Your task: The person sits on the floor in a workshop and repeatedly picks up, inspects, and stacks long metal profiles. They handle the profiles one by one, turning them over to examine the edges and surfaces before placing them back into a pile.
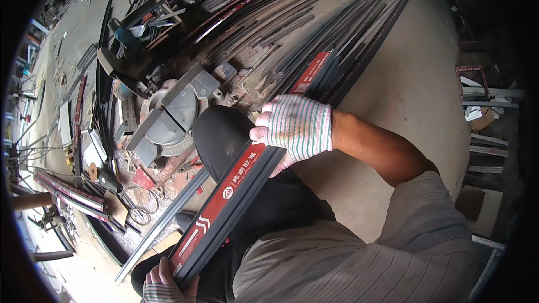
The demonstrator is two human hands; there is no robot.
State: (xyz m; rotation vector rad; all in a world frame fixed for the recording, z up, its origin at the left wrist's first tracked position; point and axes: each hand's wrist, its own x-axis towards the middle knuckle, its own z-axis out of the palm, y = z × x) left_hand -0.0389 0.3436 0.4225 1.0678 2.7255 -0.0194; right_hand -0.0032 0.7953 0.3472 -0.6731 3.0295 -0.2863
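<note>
A long dark grey metal profile (216,205) with a red film strip along its face lies slanted across my lap, from the lower left up to the right. My right hand (295,126), in a striped knit glove, is closed around it past its middle. Low in the picture, my left hand (168,283) wraps around its near end, bare fingers showing beyond the striped glove. Left of my knee stands a miter saw (168,118) with a round metal table and a raised blue-green head. The profile is apart from the saw.
Several long dark profiles (359,39) lie on the floor ahead, with a further pile (252,22) behind the saw. A pale metal bar (163,227) slants beside my leg. Offcuts, cables (143,205) and red scraps litter the left. Frames and bars (485,143) are stacked along the right.
</note>
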